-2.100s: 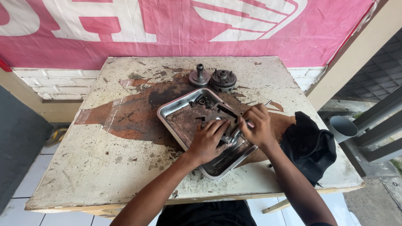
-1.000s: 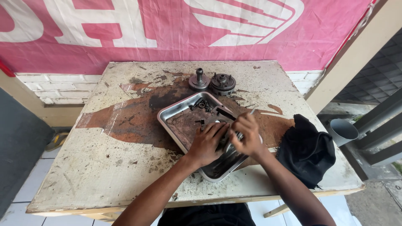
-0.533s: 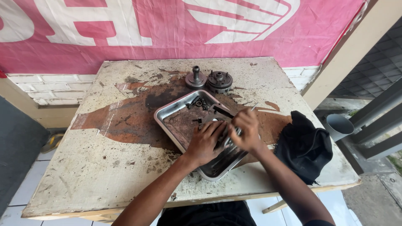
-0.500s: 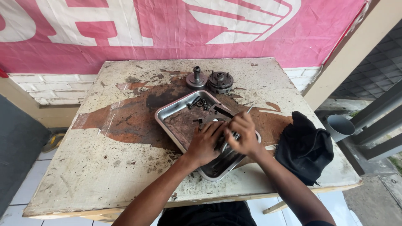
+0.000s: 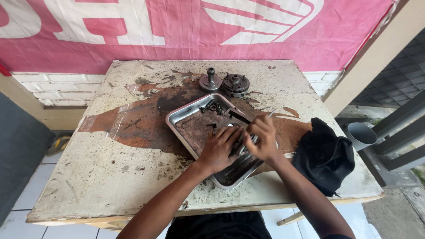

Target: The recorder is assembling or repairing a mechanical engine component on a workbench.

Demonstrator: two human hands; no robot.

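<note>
The left hand (image 5: 220, 149) lies palm down with fingers spread over a small grey metal part (image 5: 241, 144), pressing on it rather than gripping it. The right hand (image 5: 264, 140) is curled around a thin metal tool (image 5: 270, 114) whose tip sticks out past the knuckles; it meets the left hand at the same part. Both work inside a shallow rectangular steel tray (image 5: 183, 116), greasy and rust-stained, with loose dark bolts (image 5: 211, 106) in its far corner. The tray sits on a worn, oil-stained white counter (image 5: 102, 172). Beyond it stand two round toothed metal gears (image 5: 224, 83). A crumpled black cloth (image 5: 324, 155) lies just right of the tray.
</note>
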